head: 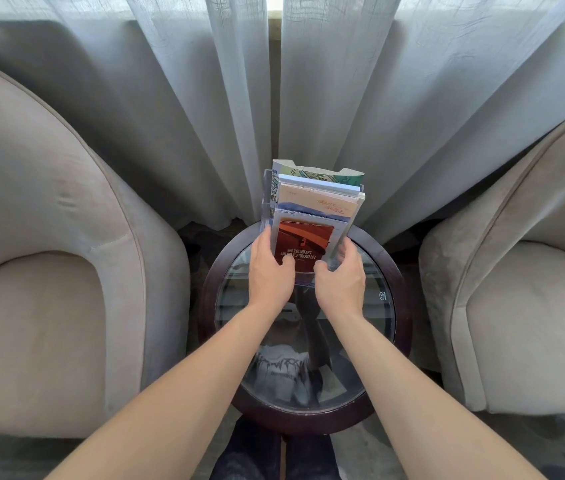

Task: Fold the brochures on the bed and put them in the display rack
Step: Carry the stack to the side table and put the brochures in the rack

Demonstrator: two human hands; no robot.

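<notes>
Both forearms reach up from frame bottom: left hand (271, 271) & right hand (340, 277) grip the clear display rack (303, 216) at its front lower pocket, center frame, thumbs over red brochure (303, 245). Rack stands on round glass table (383, 327) w/ more brochures (319, 197) in rear tiers; armchairs (49, 271) left & right.

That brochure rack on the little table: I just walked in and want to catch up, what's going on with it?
A person holds the clear display rack on the round glass-topped table between two armchairs. The left hand and right hand grip its lower front, thumbs over the red brochure in the front pocket. Other brochures already fill the tiers behind it.
</notes>
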